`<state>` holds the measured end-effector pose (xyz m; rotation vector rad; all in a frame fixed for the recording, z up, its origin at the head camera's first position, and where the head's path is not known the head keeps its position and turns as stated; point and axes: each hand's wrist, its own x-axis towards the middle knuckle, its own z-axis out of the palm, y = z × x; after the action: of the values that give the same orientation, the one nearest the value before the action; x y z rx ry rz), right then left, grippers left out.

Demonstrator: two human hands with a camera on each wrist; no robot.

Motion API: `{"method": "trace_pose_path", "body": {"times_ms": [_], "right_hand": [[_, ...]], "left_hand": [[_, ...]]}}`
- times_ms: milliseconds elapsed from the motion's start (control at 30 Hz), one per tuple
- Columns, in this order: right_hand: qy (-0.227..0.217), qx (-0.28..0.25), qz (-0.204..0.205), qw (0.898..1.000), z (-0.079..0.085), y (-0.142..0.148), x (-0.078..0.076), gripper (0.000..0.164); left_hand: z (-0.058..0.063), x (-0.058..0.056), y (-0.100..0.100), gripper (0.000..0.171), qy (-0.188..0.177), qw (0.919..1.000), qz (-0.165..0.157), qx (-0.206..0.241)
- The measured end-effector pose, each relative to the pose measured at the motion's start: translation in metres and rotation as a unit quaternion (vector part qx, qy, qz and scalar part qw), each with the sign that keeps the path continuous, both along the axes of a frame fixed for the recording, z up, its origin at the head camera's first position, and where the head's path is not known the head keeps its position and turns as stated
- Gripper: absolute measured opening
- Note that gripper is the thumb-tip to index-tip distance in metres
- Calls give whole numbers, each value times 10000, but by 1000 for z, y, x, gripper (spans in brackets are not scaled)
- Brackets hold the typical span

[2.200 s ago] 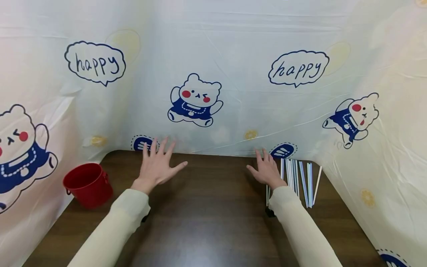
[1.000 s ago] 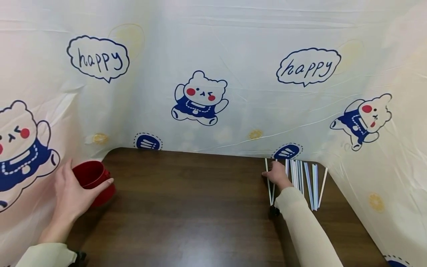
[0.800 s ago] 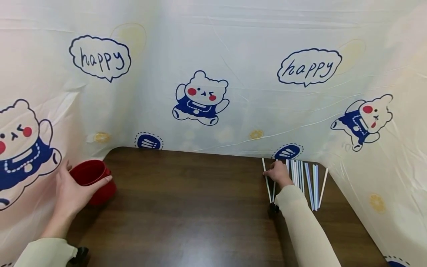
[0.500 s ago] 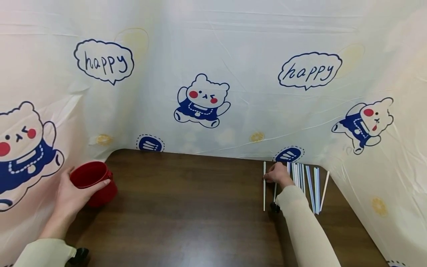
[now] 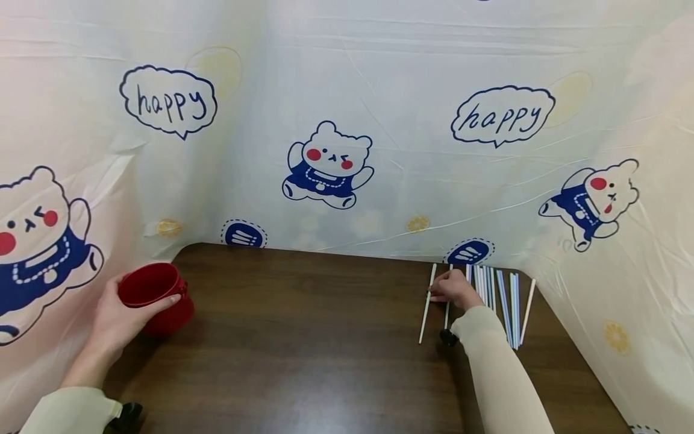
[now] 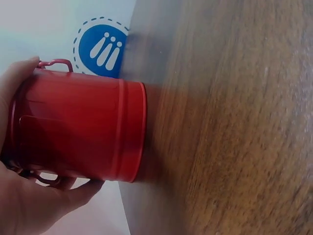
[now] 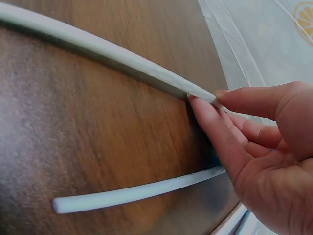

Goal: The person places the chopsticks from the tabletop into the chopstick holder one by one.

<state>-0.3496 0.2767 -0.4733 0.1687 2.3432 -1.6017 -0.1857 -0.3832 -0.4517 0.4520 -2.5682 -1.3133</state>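
On the left, my left hand point(image 5: 115, 320) grips a red metal bucket point(image 5: 169, 318) near its rim, thumb on the near side and fingers round the far side. The left wrist view shows the bucket's base point(image 6: 132, 132) at the wooden surface; whether it touches I cannot tell. At the right my right hand point(image 5: 455, 289) pinches a thin white stick point(image 5: 425, 323) between thumb and forefinger. In the right wrist view this stick point(image 7: 112, 51) has a dark shadow along it. A second white stick point(image 7: 122, 196) lies on the table beneath the hand, apart from the pinched one.
Right of my right hand, several thin white, blue and purple sticks point(image 5: 504, 304) lie roughly side by side. They are on a dark wooden table point(image 5: 303, 337). A printed cloth point(image 5: 379, 120) hangs behind the table and along both sides.
My left hand has gone from above the table to the bucket, which shifts slightly right. My right hand has come down and taken a white stick, whose near end has swung left.
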Motion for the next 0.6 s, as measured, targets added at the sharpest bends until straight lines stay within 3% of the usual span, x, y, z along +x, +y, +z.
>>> {"method": "trace_pose_path", "body": {"times_ms": [300, 600], "right_hand": [[9, -303, -208, 9993, -4, 2, 8, 29], [97, -623, -261, 9977, -7, 4, 14, 34]], "left_hand": [[-1, -6, 15, 110, 222, 9991, -349, -11], [0, -12, 36, 111, 203, 9981, -585, 48]]}}
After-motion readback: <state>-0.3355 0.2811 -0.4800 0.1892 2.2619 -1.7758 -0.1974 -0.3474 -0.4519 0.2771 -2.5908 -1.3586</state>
